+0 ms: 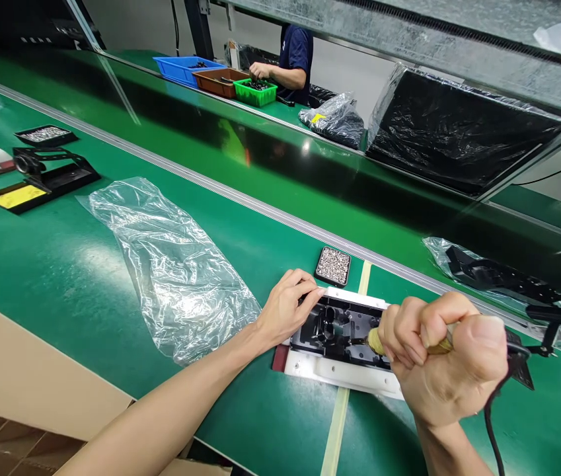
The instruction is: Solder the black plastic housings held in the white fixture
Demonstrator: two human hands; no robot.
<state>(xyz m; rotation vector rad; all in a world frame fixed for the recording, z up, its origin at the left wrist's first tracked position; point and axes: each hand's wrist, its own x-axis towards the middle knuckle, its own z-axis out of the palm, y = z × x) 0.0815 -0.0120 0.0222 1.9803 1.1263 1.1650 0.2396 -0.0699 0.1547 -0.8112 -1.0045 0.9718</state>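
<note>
A black plastic housing (310,334) lies in a white fixture (332,371) on the green bench. My left hand (287,307) is closed at the left end of the housing, its thumb and fingers gripping the edge there. My right hand (451,360) is wrapped round the yellow handle of a soldering iron (375,341), whose tip points left at the inside of the housing. Whether the tip touches the plastic I cannot tell. The housing's right end is hidden behind my right hand. Just beyond the fixture sits a small black tray of tiny metal pieces (334,266).
A crumpled clear plastic bag (176,271) lies to the left. Farther left is an iron stand with a yellow sponge (42,182); another stand (552,330) is at right. A bagged black part (493,268) rests beyond. Across the belt (260,178), a person's hand (261,71) reaches into a green bin (255,96).
</note>
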